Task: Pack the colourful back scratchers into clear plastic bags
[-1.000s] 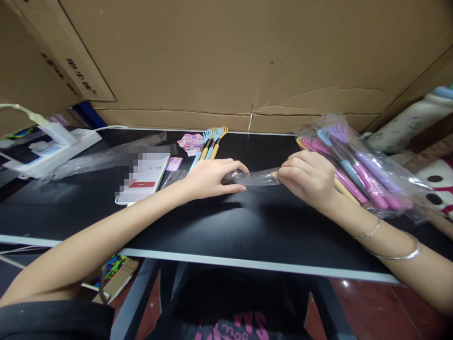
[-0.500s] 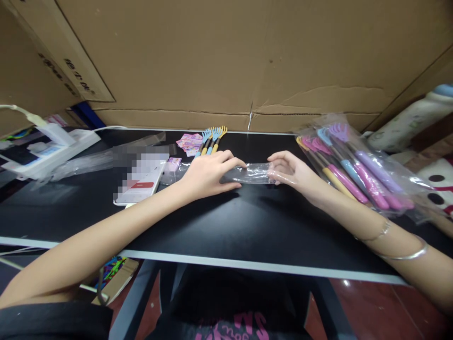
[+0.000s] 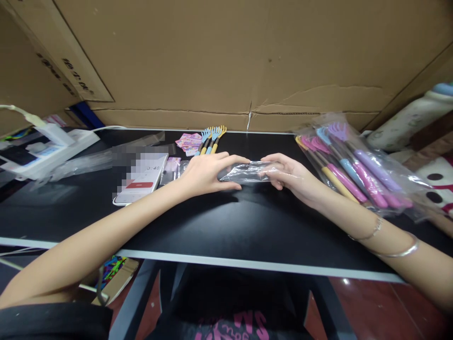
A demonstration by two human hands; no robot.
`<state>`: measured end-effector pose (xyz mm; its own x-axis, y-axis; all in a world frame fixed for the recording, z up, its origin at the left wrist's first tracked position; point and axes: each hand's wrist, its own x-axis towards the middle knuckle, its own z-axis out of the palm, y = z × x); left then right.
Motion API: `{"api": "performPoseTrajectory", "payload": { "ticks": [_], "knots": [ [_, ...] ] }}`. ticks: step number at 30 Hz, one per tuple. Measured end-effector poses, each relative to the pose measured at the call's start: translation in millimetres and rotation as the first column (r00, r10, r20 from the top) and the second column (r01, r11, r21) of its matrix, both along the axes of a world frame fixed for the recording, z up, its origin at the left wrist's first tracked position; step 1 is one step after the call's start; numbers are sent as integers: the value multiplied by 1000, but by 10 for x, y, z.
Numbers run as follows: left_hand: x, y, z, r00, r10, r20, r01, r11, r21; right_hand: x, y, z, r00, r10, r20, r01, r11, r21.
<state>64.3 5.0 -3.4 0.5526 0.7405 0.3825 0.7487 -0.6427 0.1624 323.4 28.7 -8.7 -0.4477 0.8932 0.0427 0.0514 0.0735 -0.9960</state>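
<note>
A long clear plastic bag (image 3: 244, 173) stretches sideways between my hands above the black table. My left hand (image 3: 208, 174) grips its middle, thumb and fingers curved around the film. At the bag's right end, my right hand (image 3: 288, 174) has its fingers bent onto the plastic, some of them seen through it. Beyond my left hand lie several back scratchers (image 3: 211, 139) with blue and yellow claw heads. Small pink printed cards (image 3: 189, 143) are beside them, and another purple card (image 3: 173, 163) shows under the bag's left part.
At right, a clear bag of several colourful back scratchers (image 3: 364, 174) lies near a white bottle (image 3: 412, 115). To the left are a phone (image 3: 143, 182), loose clear bags (image 3: 95, 158) and a power strip (image 3: 46, 156). Cardboard (image 3: 226, 61) walls the back.
My right hand has shifted slightly left along the bag, and its fingers now reach further over the plastic. My left hand stays almost in place.
</note>
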Motion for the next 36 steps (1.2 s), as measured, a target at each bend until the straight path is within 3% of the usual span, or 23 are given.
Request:
{"api": "performPoseTrajectory", "payload": {
  "ticks": [11,16,22,27,32,36],
  "knots": [
    [-21,43,36,985,-62,159,91,979,-180,-13,-11,15,999,-25,-22,25,1000,16],
    [-23,47,15,989,-67,128,77,995,-69,-1,-38,79,999,-49,2,49,997,63],
    [-6,20,-28,1000,13,-6,-12,996,90,15,-28,58,997,-65,35,64,997,32],
    [-3,6,-58,999,37,-28,-32,985,169,0,-21,2,997,-55,59,55,998,6],
    [13,-12,-41,999,24,22,-27,986,163,-48,-64,6,994,-101,36,103,994,-33],
    [15,-20,-28,998,37,43,-40,996,77,-48,-68,9,989,-149,-9,148,985,-93]
  ]
}}
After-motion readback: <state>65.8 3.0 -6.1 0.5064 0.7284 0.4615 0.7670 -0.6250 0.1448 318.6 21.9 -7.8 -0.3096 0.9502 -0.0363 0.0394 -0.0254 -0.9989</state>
